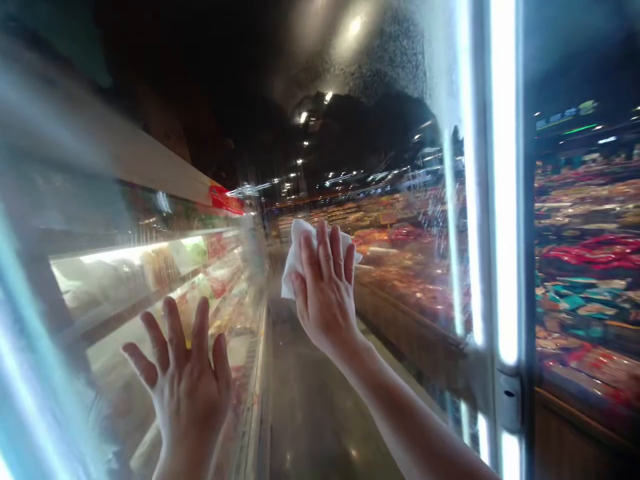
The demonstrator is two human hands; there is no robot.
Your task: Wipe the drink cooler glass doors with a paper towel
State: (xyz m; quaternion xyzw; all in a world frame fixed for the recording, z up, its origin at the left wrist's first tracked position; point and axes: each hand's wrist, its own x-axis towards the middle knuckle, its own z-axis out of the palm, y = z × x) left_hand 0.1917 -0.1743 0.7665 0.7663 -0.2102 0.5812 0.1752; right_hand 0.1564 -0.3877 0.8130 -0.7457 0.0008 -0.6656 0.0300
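My right hand (327,293) is raised in the middle of the view, its fingers stretched out over a folded white cloth (295,263). It presses the cloth flat against a clear glass pane (390,73), and the cloth's edges show past the fingertips on both sides. Lower on the left, my left hand (187,373) is held up with its fingers spread and nothing in it. The left palm faces the glass; I cannot tell whether it touches it. Specks or mist mark the upper part of the pane.
A metal frame with a bright light strip (505,180) borders the pane on the right, with a small bracket (510,400) below. Beyond the glass, lit shelves (145,260) stand left of a floor aisle (305,407). Blurred packaged goods (590,300) fill displays on the right.
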